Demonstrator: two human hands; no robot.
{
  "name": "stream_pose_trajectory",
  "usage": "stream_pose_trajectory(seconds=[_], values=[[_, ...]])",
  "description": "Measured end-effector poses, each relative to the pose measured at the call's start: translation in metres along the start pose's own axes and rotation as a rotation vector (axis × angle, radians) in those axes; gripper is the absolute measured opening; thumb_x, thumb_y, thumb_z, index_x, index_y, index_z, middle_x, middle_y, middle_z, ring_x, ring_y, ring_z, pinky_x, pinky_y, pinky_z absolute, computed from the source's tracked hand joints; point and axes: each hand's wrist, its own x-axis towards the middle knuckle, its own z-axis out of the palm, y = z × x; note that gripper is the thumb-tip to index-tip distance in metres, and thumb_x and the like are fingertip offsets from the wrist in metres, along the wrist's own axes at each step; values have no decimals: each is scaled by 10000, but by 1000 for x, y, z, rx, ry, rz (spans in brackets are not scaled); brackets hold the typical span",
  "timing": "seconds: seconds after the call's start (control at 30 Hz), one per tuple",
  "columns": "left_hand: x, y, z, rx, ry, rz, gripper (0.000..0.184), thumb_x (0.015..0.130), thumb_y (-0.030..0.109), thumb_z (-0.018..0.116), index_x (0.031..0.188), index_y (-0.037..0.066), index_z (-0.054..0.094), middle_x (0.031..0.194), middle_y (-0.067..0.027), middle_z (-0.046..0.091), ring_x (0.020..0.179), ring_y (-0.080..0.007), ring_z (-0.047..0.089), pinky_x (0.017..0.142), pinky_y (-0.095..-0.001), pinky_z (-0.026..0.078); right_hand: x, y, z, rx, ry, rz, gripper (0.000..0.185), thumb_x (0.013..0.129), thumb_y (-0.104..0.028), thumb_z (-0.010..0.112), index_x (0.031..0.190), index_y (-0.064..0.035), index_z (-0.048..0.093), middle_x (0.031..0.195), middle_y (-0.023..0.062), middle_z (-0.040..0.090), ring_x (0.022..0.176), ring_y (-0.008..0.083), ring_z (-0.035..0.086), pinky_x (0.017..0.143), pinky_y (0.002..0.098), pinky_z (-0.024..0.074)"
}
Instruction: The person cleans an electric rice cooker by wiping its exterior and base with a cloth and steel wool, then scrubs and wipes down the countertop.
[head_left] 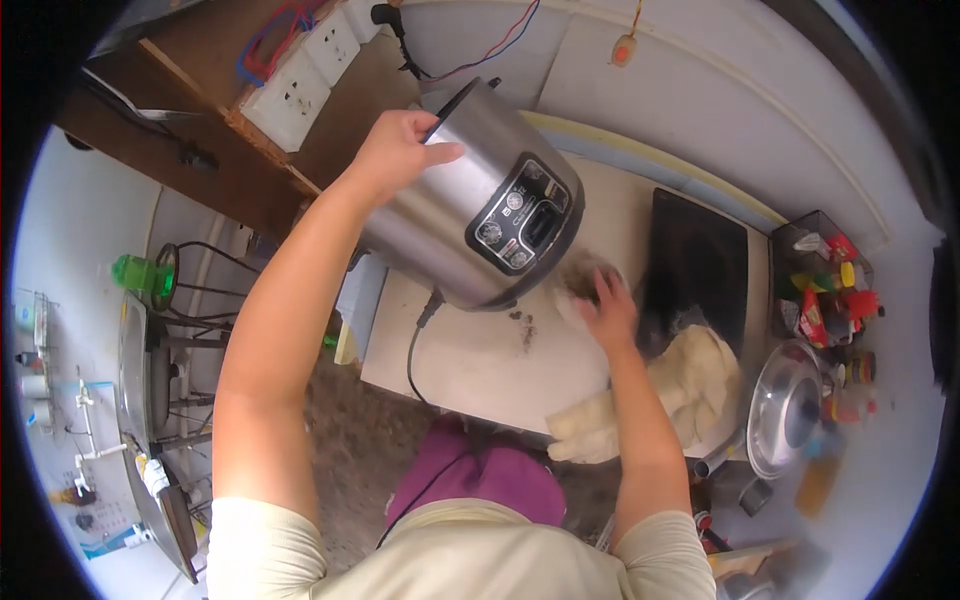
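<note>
A large silver cooker (455, 190) with a black control panel is tilted on the pale countertop (450, 360). At its upper rim, my left hand (400, 155) grips the edge, fingers wrapped over it and thumb on the outer side. To the right of the cooker, my right hand (610, 308) presses on a whitish, dirt-stained cloth (568, 290), slightly blurred. Dark crumbs (527, 332) lie on the counter between the cooker's base and the cloth. The cooker's black cord (413, 350) hangs down over the front edge.
A black cooktop (697, 260) lies at the right, with a cream towel (690, 390) before it. Beyond are a metal lid (785, 410) and a basket of packets (825, 290). Wall sockets (290, 100) sit upper left; a metal-legged stand (205, 290) is left.
</note>
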Motion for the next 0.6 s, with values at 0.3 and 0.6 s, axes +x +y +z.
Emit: stream_pose_trajectory(seconds=[0.3,0.6], values=[[-19,6,13,156,-15,17,277,750,117,705,964,-34,614,885,-56,644,779,-98,559,723,-249,440,-2,-30,40,-47,-317,-157,707,664,-537,654,1261,-192,497,1417,78,331,1260,294,353,1068,472,218],[-49,19,57,169,-5,103,222,733,105,679,895,-38,628,753,-61,638,675,-107,542,641,-265,442,-179,-129,76,592,-572,-585,370,677,-112,539,1031,-176,625,1095,63,610,986,300,568,911,421,430]])
